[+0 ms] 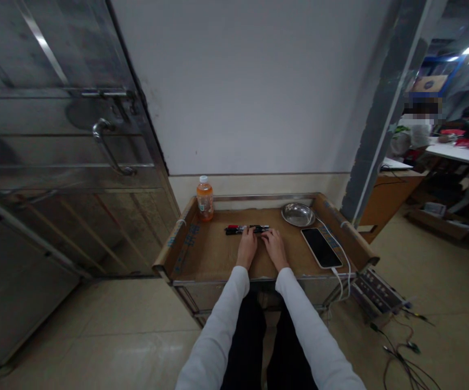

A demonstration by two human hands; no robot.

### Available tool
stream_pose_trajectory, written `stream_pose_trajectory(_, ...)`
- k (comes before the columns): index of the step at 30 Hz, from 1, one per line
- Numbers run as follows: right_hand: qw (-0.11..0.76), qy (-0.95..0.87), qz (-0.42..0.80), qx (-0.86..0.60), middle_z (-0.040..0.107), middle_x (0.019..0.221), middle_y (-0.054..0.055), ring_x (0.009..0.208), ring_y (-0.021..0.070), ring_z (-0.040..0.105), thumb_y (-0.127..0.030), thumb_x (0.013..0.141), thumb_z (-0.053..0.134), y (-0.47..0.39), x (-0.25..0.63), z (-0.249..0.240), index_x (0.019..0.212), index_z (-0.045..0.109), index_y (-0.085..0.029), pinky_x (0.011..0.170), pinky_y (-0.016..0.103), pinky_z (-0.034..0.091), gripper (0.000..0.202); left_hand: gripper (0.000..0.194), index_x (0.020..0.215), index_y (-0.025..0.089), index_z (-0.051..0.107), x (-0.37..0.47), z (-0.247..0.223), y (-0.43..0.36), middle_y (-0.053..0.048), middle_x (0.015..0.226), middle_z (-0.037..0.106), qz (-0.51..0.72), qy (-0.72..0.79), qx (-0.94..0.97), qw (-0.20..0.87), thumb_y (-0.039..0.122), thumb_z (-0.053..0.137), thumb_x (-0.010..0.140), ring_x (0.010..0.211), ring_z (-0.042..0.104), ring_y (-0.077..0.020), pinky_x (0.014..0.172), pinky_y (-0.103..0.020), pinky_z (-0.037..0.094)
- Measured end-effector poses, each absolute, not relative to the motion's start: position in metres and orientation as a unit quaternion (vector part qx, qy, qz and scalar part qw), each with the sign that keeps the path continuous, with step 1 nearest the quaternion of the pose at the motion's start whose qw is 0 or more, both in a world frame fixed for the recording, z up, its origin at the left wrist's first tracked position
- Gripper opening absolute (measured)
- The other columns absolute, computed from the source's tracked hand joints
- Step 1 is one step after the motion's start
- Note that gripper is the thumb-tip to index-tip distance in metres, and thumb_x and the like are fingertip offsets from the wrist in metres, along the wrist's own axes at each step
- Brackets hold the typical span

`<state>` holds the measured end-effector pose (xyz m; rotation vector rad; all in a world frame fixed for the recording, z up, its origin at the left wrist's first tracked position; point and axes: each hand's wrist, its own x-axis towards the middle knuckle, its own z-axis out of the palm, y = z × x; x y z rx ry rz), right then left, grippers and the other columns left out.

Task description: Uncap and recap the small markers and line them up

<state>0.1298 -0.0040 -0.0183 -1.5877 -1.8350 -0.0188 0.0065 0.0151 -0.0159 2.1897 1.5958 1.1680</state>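
Note:
Several markers, with black and red parts, lie side by side across the middle of a cardboard-lined cart top. My left hand is at their near side, its fingertips touching them near the middle. Close beside it on the right, my right hand has its fingertips at the markers' right part. The fingers of both hands are bent together over the markers. How firmly either hand grips them is too small to tell.
An orange drink bottle stands at the cart's back left. A metal dish and a phone with a white cable lie on the right. Beyond are a metal door, a wall and, far right, people at tables. Cables lie on the floor.

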Motion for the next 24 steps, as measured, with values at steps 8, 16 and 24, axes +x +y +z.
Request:
stream_pose_trajectory(8,0.354,-0.703,-0.001,-0.617,0.061,0.097,0.008,0.093,0.0214,0.053,-0.017,0.089,0.045,-0.0035,0.1307,-0.0205,0.095,0.066,-0.021,0.084,0.033,0.041,0.022,0.014,0.091,0.018,0.056,0.0065,-0.0149,0.0131,-0.009,0.101,0.055,0.354,0.515,0.778,0.065,0.012,0.043,0.088,0.101,0.057,-0.0195,0.092,-0.037,0.046)
stream_pose_trajectory(16,0.336,-0.667,-0.049,-0.663,0.061,0.095,0.008,0.091,0.0215,0.051,-0.012,0.087,0.039,-0.004,0.1291,-0.0185,0.097,0.061,-0.018,0.082,0.032,0.038,0.025,0.012,0.096,0.014,0.053,0.0059,-0.0137,0.0158,-0.01,0.101,0.056,0.351,0.549,0.756,0.062,0.013,0.042,0.091,0.096,0.057,-0.0197,0.087,-0.036,0.048)
stream_pose_trajectory(24,0.302,-0.678,-0.046,-0.669,0.059,0.098,0.01,0.094,0.0213,0.049,-0.009,0.084,0.041,-0.0053,0.1262,-0.0161,0.097,0.061,-0.017,0.084,0.032,0.037,0.025,0.021,0.094,0.013,0.059,0.007,-0.012,0.0112,-0.013,0.1,0.06,0.322,0.548,0.772,0.018,0.011,0.038,0.09,0.1,0.057,-0.0222,0.092,-0.038,0.045)
